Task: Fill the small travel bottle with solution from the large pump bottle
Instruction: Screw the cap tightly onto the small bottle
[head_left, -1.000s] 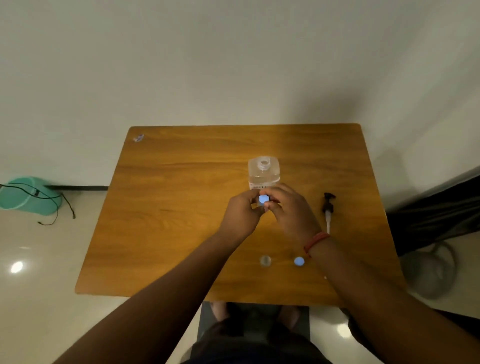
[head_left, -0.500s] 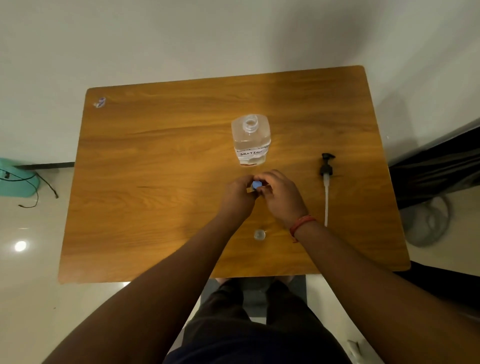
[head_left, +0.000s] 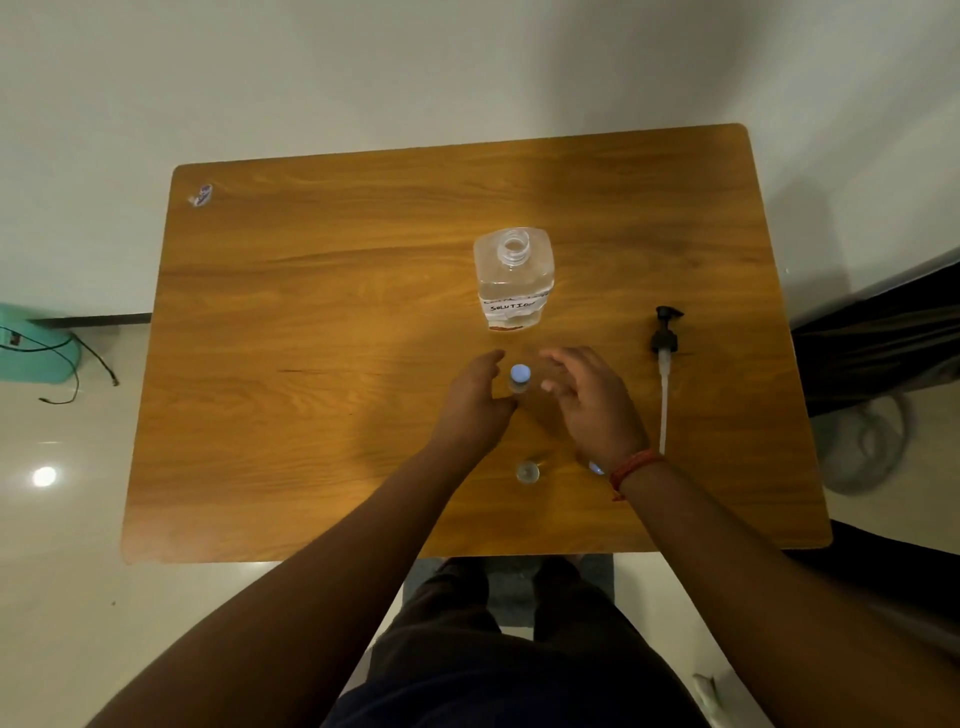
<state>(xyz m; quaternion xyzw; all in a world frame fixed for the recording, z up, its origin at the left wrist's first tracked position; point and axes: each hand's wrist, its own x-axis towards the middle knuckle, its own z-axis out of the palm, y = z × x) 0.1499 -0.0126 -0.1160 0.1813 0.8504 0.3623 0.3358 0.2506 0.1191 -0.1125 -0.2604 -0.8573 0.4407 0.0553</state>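
Landmark: large bottle (head_left: 513, 283), uncapped. Bare table (head_left: 311, 312) lies to its left and behind it. On its near side both hands flank the capped small bottle (head_left: 519, 378), blocking that approach. The pump head (head_left: 665, 358) lies to its right.

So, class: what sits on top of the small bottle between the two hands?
A blue cap sits on the small travel bottle, between the left hand and right hand. The cap covers its opening, so the fill level cannot be seen.
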